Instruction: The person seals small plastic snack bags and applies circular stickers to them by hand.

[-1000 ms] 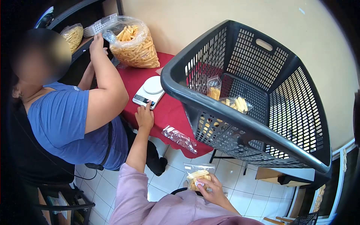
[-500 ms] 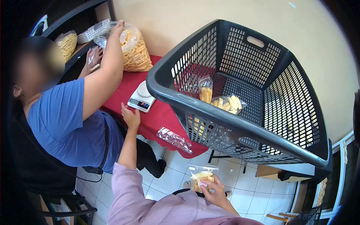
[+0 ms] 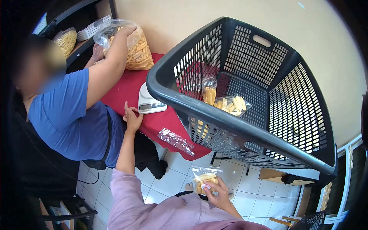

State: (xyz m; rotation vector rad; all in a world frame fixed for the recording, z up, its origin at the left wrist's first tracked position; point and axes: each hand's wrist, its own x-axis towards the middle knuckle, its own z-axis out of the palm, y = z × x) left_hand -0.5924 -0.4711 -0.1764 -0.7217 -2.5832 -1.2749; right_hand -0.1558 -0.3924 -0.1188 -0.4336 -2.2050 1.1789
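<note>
My left hand point(image 3: 133, 118) is at the corner of a white kitchen scale point(image 3: 154, 106), fingers apart and holding nothing; a fingertip seems to touch the scale's edge. My right hand point(image 3: 219, 194) grips a small clear zip bag of pale yellow snack sticks point(image 3: 205, 177) in front of my body. A flat clear plastic packet point(image 3: 176, 141) lies on the red tablecloth point(image 3: 153, 128) between my hands. Inside the big black crate point(image 3: 245, 132) are two filled snack bags, one upright point(image 3: 209, 95) and one lying flat point(image 3: 234, 105).
To the left, a co-worker in a blue shirt point(image 3: 61, 111) reaches into a large clear bag of snack sticks point(image 3: 140, 51). Another bag of sticks point(image 3: 66, 41) and a white perforated basket point(image 3: 92, 28) are on the shelf behind. The crate overhangs the table's right part.
The scale has turned and shifted slightly right, with my left hand at its corner. The co-worker's hand has moved down into the large bag. My right hand keeps its bag.
</note>
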